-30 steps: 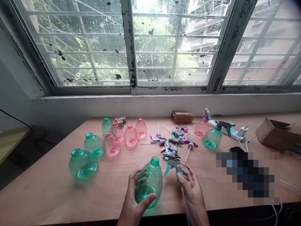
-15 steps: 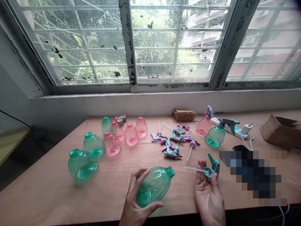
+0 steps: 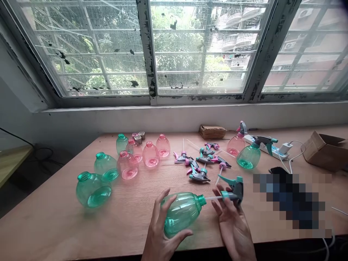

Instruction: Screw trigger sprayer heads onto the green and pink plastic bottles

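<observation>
My left hand [image 3: 165,228] is closed around a clear green bottle [image 3: 182,212], tilted on its side with the neck toward the right. In my right hand [image 3: 232,221] is a green and grey trigger sprayer head [image 3: 234,192], pinched between thumb and fingers. Its thin white tube points left, and the tip is at the mouth of the bottle, seemingly inside it. The sprayer's collar is still apart from the bottle neck. Beyond my hands lies a pile of loose pink, green and grey sprayer heads [image 3: 199,174].
Several green bottles [image 3: 94,190] and pink bottles [image 3: 151,155] stand on the left of the wooden table [image 3: 119,235]. Two bottles with sprayers, one green [image 3: 248,157], one pink [image 3: 235,145], stand near a power strip [image 3: 274,150]. An open cardboard box [image 3: 324,150] is at right.
My right hand has moved left and turned the sprayer head so its tube lines up with the bottle mouth. The bottle in my left hand has shifted slightly right and tipped flatter.
</observation>
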### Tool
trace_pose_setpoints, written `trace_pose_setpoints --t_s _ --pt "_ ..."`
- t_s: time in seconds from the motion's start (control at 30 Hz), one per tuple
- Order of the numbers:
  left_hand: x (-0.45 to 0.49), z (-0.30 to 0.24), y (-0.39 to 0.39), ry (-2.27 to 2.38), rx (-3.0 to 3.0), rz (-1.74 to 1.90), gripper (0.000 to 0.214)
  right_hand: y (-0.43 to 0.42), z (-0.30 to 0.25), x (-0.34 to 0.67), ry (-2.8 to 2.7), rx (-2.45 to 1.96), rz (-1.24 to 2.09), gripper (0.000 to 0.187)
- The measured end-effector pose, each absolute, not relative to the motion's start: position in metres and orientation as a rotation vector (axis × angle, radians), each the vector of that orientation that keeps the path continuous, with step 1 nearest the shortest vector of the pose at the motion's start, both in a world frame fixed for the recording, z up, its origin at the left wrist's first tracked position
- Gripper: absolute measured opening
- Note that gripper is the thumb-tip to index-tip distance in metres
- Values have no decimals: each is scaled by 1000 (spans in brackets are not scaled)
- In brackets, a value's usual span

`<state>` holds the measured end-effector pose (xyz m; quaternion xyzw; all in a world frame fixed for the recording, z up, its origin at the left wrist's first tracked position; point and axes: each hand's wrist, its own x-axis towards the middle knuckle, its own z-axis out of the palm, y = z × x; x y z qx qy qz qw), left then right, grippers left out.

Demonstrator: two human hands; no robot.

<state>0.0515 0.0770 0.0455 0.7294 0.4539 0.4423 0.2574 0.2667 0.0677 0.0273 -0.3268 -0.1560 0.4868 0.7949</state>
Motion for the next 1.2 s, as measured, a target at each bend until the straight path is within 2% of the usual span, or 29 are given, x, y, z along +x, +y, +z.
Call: trace_pose_setpoints --t_s 0.13,0.3,0.47,0.63,0.77,0.87,1.03,1.2 --pt "49 45 78 1182 1933 1174 81 67 24 259 -608 -880 1086 41" --pt "47 47 78 1138 1812 1181 62 66 19 259 -775 -969 1151 46" --pt "50 50 76 1229 1670 1116 88 65 20 261 -833 -1027 1125 43" --pt "50 40 82 1287 1616 1082 93 67 27 258 -879 -1063 1110 37" --pt "51 32 87 1320 1592 1215 103 67 35 252 -881 -1141 1049 45" --pt "51 32 86 1333 1589 1282 99 66 31 251 -948 -1132 1068 51" --pt "50 36 84 1308 1557 1292 94 66 15 255 -980 -995 1134 73" --pt "49 42 81 1233 1508 1226 109 65 21 253 -888 -1059 1138 54"
